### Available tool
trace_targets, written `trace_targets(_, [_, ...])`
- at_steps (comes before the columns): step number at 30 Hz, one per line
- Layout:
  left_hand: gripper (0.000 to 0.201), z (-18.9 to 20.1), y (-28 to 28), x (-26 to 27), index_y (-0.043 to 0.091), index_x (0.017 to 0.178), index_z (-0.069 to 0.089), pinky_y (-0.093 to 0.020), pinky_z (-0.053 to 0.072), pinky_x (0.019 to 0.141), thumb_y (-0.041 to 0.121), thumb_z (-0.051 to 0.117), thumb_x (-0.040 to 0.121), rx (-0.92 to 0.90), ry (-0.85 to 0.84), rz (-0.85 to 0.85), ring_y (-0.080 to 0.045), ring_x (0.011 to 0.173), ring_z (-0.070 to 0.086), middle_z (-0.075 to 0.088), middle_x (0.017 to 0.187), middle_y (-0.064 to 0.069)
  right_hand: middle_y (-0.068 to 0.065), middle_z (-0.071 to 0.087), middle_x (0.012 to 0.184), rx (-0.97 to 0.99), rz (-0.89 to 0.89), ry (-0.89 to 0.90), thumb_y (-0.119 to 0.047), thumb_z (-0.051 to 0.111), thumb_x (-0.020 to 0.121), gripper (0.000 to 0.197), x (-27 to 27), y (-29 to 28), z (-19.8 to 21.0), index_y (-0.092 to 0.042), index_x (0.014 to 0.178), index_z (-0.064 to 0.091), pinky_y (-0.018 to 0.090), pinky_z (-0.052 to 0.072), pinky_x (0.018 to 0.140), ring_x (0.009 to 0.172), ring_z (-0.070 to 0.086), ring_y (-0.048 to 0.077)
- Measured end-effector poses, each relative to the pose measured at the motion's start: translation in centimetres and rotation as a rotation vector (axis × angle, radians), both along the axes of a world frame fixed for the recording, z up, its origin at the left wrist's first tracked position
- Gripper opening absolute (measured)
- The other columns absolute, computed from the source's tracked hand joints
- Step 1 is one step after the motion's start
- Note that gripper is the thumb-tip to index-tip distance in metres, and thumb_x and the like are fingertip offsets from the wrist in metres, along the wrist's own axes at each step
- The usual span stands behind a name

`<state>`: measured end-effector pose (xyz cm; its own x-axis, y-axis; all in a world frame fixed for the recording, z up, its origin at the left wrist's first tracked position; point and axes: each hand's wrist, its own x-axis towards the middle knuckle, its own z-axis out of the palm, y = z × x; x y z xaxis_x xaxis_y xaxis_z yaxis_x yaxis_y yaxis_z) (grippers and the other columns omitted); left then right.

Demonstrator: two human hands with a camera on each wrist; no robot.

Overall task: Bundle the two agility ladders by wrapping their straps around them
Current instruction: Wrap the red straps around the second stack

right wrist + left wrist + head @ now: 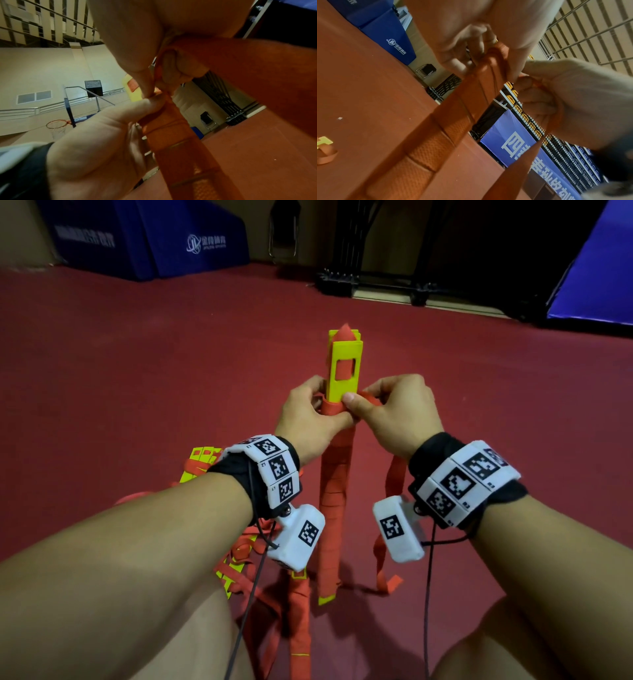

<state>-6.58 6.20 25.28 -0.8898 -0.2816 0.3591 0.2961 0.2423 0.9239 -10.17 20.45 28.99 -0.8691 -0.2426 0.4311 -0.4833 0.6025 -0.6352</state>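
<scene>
We're on a dark red gym floor [171,354], blue crash mats [154,241] stacked against the far wall. From the head view, one ladder bundle [337,491] stands nearly upright between the knees, its long axis running from the floor up and away, yellow rungs [344,364] poking out of the top. Red strap already winds most of its length. The left hand [308,419] is curled round the bundle just under the bare yellow end, steadying it. The right hand [397,412] pinches the strap [371,400] right beside the rungs, thumb on top, and the loose tail [385,542] hangs down from that hand to the floor. The second ladder [236,542] lies in a loose heap to the left, not yet wrapped.

Over to the left wrist view: the wound bundle [436,135] runs diagonally up to the fingers [462,65], which close round it; the right hand [573,101] holds the strap just beside.

Right wrist view: the right thumb and fingers [180,67] grip the strap where it meets the top of the wrap, the left hand [102,142] clamped just below.

The remaining bare rung lies above both hands, so the next turn looks like it goes upward and around, carried by the right hand, which has the strap.
</scene>
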Motion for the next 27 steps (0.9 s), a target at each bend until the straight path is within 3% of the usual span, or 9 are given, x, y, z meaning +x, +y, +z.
trace_targets(2, [0.038,0.1,0.0,0.0,0.011,0.093,0.066,-0.033,0.052,0.067,0.032,0.077,0.063,-0.002,0.01,0.031,-0.008,0.065,0.059,0.068,0.074,0.004,0.005,0.068,0.082,-0.011,-0.012,-0.002,-0.045,0.074,0.085,0.029,0.3,-0.5,0.0,-0.017,0.078,0.074,0.029,0.037,0.07,0.091,0.063,0.032])
trace_targets(5, [0.023,0.2,-0.2,0.1,0.023,0.085,0.064,-0.035,0.05,0.064,0.029,0.076,0.066,-0.019,0.018,0.032,-0.01,0.062,0.056,0.064,0.067,0.011,0.0,0.062,0.064,-0.039,0.028,-0.064,-0.042,0.074,0.085,0.031,0.9,-0.7,0.6,-0.017,0.067,0.069,0.029,0.036,0.065,0.072,0.058,0.023])
trace_targets(9, [0.016,0.4,0.0,0.3,0.035,0.075,0.059,-0.032,0.047,0.063,0.026,0.069,0.066,-0.028,0.01,0.024,-0.011,0.063,0.054,0.061,0.064,0.015,0.004,0.056,0.054,-0.115,0.094,-0.117,-0.059,0.08,0.073,0.058,1.8,-0.9,1.0,-0.005,0.067,0.061,0.024,0.034,0.049,0.048,0.042,0.009])
trace_targets(11, [0.015,0.5,0.3,0.2,0.036,0.072,0.058,-0.037,0.047,0.063,0.032,0.069,0.063,-0.021,0.003,0.007,-0.012,0.064,0.052,0.058,0.064,0.015,0.004,0.057,0.057,-0.106,0.074,-0.089,-0.064,0.083,0.066,0.067,1.9,-1.0,1.0,0.0,0.07,0.06,0.028,0.037,0.05,0.052,0.048,0.013])
trace_targets(14, [0.039,0.4,0.4,0.0,0.02,0.086,0.058,-0.047,0.052,0.065,0.038,0.075,0.055,-0.011,-0.026,-0.046,-0.016,0.069,0.055,0.062,0.072,0.001,0.004,0.061,0.062,-0.064,0.074,-0.058,-0.061,0.081,0.071,0.061,1.5,-0.9,1.0,-0.003,0.076,0.065,0.031,0.04,0.054,0.057,0.053,0.017])
trace_targets(17, [0.043,0.6,0.2,0.2,0.02,0.08,0.049,-0.038,0.045,0.065,0.038,0.074,0.051,0.009,-0.057,-0.078,-0.016,0.069,0.052,0.058,0.072,0.001,-0.006,0.05,0.057,-0.006,0.11,-0.026,-0.055,0.074,0.083,0.045,0.9,-0.2,0.9,-0.012,0.076,0.065,0.023,0.035,0.053,0.055,0.045,0.011])
trace_targets(20, [0.023,1.1,0.0,0.2,0.018,0.077,0.049,-0.034,0.045,0.065,0.018,0.068,0.064,0.167,-0.11,-0.137,-0.018,0.068,0.057,0.056,0.075,-0.003,-0.014,0.041,0.057,0.021,0.125,0.012,-0.05,0.069,0.089,0.033,0.3,0.5,0.9,-0.017,0.086,0.072,0.012,0.03,0.051,0.054,0.038,0.003])
trace_targets(23, [0.027,0.8,-0.1,-0.2,0.017,0.082,0.053,-0.031,0.051,0.069,-0.007,0.064,0.088,0.167,-0.081,-0.125,-0.011,0.068,0.064,0.061,0.086,-0.002,-0.015,0.055,0.062,-0.041,0.108,-0.002,-0.05,0.07,0.088,0.032,-0.5,0.8,0.8,-0.018,0.083,0.075,0.016,0.033,0.059,0.059,0.046,-0.001])
trace_targets(27, [0.03,0.2,-0.4,-0.3,0.024,0.095,0.053,-0.033,0.054,0.074,0.008,0.075,0.082,0.149,-0.047,-0.104,-0.008,0.068,0.061,0.064,0.093,0.001,-0.011,0.064,0.063,-0.115,0.087,-0.031,-0.05,0.074,0.084,0.032,-0.9,0.9,0.6,-0.019,0.076,0.073,0.022,0.038,0.063,0.059,0.052,0.0])
